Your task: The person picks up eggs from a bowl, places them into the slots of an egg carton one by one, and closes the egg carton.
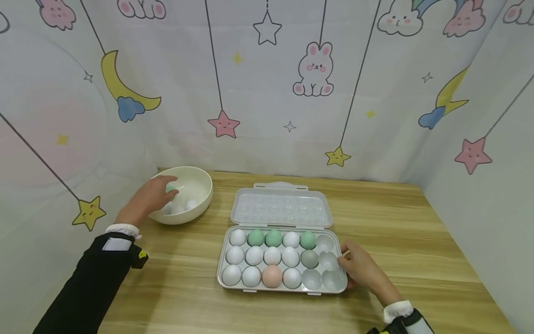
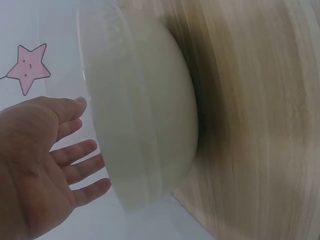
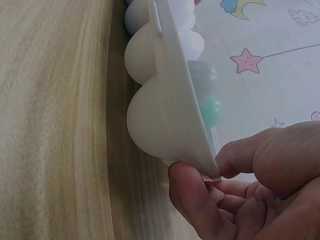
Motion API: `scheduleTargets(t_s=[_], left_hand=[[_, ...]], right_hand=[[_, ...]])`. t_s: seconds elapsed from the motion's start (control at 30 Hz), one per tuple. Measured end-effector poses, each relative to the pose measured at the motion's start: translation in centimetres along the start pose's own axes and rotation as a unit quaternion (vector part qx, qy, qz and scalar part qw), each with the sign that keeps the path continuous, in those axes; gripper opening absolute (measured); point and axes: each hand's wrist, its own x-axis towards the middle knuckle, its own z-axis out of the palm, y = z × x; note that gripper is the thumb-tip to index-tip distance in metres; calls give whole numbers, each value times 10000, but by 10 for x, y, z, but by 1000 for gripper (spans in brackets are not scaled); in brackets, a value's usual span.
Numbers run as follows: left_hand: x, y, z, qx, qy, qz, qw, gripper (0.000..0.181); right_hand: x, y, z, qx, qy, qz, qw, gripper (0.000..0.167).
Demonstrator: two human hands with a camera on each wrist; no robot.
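My left hand (image 1: 156, 192) reaches over the left rim of a cream bowl (image 1: 199, 211), thumb and fingers apart. A green egg (image 1: 169, 188) shows between thumb and fingers in the head view, and white eggs (image 1: 191, 204) lie in the bowl. The left wrist view shows the fingertips at the bowl's rim; its wall hides the inside. My right hand (image 1: 362, 266) pinches the right edge of an open plastic egg carton (image 1: 281, 288), thumb on one side of the rim. White, green, grey-green and one peach egg (image 1: 272, 276) sit in its cups; several cups at the right are bare.
The carton's clear lid (image 1: 281, 207) lies folded back behind it on the wooden table (image 1: 183, 278). A white cloth with cartoon drawings (image 1: 267, 93) hangs behind the table and along both sides. The bowl stands at the table's back left.
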Motion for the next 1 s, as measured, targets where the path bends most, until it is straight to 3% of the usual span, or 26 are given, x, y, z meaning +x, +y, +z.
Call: scheduleTargets(t_s=[0.27,0.5,0.83,1.0], left_hand=[[16,-7,13,390,-77,-612,9973,47],[17,-9,25,839,-102,-432,9955,41],[21,-11,34,690,-221,-639,9953,7],[26,-7,37,550,-130,-722,9958,3]], right_hand=[[-3,1,-3,31,3,16,10000,12],[-4,3,-4,-41,28,62,10000,12],[-5,1,-3,-57,43,136,9999,12],[-4,1,-3,-97,79,199,9997,12]])
